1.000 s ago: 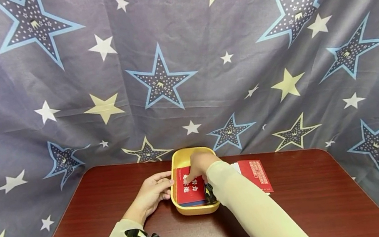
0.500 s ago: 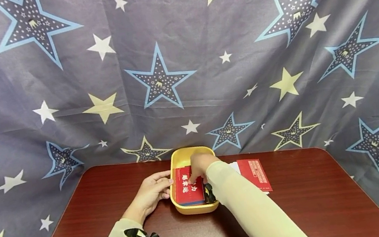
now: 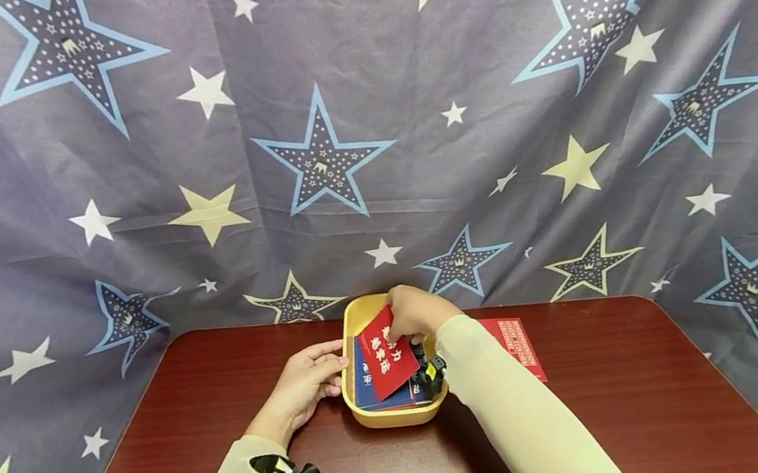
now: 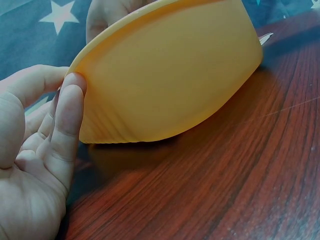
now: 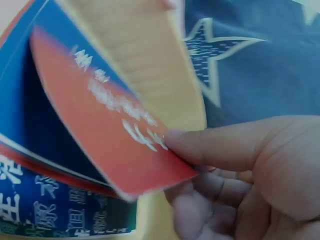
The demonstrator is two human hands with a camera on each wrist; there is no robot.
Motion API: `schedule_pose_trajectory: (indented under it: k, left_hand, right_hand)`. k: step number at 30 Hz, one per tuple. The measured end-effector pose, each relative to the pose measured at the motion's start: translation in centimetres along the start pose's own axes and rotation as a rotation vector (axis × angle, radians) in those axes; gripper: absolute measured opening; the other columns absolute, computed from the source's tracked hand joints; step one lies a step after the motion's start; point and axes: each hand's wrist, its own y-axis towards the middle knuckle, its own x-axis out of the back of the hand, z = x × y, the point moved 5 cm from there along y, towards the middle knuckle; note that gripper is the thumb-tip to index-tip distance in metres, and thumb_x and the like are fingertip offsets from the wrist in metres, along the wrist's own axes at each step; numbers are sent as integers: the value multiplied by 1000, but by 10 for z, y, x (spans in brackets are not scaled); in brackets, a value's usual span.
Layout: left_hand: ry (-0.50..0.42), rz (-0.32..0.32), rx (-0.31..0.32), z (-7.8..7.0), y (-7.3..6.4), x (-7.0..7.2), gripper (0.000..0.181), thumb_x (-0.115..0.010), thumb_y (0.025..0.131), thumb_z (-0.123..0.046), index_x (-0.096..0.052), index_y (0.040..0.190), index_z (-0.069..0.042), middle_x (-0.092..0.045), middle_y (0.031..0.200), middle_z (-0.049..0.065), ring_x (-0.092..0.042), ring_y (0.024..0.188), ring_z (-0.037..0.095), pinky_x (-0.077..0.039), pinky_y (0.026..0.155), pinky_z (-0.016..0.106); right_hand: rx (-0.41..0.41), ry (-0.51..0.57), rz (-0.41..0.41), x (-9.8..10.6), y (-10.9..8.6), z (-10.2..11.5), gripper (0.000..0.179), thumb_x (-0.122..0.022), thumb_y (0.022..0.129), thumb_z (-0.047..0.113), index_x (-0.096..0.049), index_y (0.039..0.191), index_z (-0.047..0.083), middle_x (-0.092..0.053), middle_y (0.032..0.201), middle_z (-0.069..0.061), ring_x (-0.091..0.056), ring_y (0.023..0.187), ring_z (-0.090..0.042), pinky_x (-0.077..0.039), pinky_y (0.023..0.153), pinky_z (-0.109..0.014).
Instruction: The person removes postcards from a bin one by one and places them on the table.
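Note:
My right hand (image 3: 421, 312) pinches a red card (image 3: 383, 367) with white Chinese characters by one edge, thumb on its printed face. The card is tilted above a yellow plastic tub (image 3: 396, 419). Under it, blue cards (image 3: 367, 395) with white print lie in the tub. In the right wrist view, the red card (image 5: 100, 120) is raised off a blue card (image 5: 17, 95), and a dark card (image 5: 65, 210) with larger characters shows below. My left hand (image 3: 306, 384) grips the tub's left rim; the left wrist view has its fingertips at the wall (image 4: 165, 85).
Red cards (image 3: 520, 343) lie on the brown table (image 3: 626, 387) right of the tub, partly hidden by my right sleeve. A grey curtain (image 3: 366, 163) with stars hangs right behind the table's back edge. Small black cameras (image 3: 291, 472) sit on the wrists.
The right hand has lifted the red card off the stack and tilted it, moving slightly right and back. Blue cards beneath are now uncovered. The left hand keeps its place on the rim.

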Motion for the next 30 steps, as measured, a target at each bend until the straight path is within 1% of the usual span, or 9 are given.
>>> schedule_pose_trajectory:
  k: [2,5,7,10,13,17,20,24,30]
  left_hand:
    - [0,-3,4,0,0,0,63,-74,104,-2,-50,162,11,-79,97,-2,-66,64,4,-61,59,17]
    - [-5,-8,5,0,1,0,63,-74,104,-2,-51,161,10,-79,98,-1,-66,64,5,-61,59,17]
    - [-9,-5,5,0,1,0,63,-74,104,-2,-50,161,10,-79,99,0,-66,65,5,-61,59,17]
    - [-11,-2,2,0,1,1,63,-74,105,-2,-50,161,11,-79,99,-1,-66,65,4,-61,59,17]
    - [-6,0,-1,1,1,0,63,-73,105,-2,-49,161,11,-79,97,-2,-66,64,4,-60,59,17]
    - [-7,-10,4,0,1,-1,61,-73,105,-1,-51,160,10,-79,96,-2,-66,63,4,-60,58,17]
    - [-4,-13,7,0,1,-1,61,-74,105,-1,-52,160,9,-78,96,0,-66,64,5,-60,59,17]
    - [0,-18,16,3,1,0,60,-74,105,0,-53,160,9,-78,96,0,-65,63,5,-60,58,17]
    - [6,-19,7,2,1,1,60,-74,105,-1,-53,160,9,-77,96,-1,-65,64,5,-60,58,17]
  right_hand:
    - [19,34,-25,6,-3,-2,75,-91,91,4,-57,158,-3,-76,112,-16,-72,64,-25,-70,65,-41]
    - [51,37,-66,14,-9,-7,74,-89,96,9,-55,160,-5,-77,123,-19,-74,69,-27,-71,73,-43]
    - [81,40,-100,17,-14,-12,68,-88,98,12,-59,156,-7,-79,122,-18,-76,76,-25,-70,79,-40]
    - [105,104,-157,20,-24,-22,59,-87,100,14,-64,149,-9,-79,105,-13,-78,77,-27,-68,87,-38]
    - [128,188,-215,25,-34,-35,33,-87,100,16,-75,125,-3,-69,82,-4,-70,69,-22,-64,78,-34]
    - [149,287,-283,38,-48,-55,19,-86,101,16,-72,97,6,-66,73,1,-64,67,-14,-50,65,-26]
    - [137,352,-315,47,-58,-71,20,-84,102,15,-70,91,5,-75,74,-4,-70,67,-17,-51,63,-25]
    - [110,381,-364,56,-70,-95,26,-82,105,17,-69,87,5,-77,76,-6,-67,68,-16,-49,63,-26]
    - [95,356,-469,70,-86,-129,22,-77,108,17,-79,108,-4,-82,86,-10,-68,70,-12,-53,66,-28]
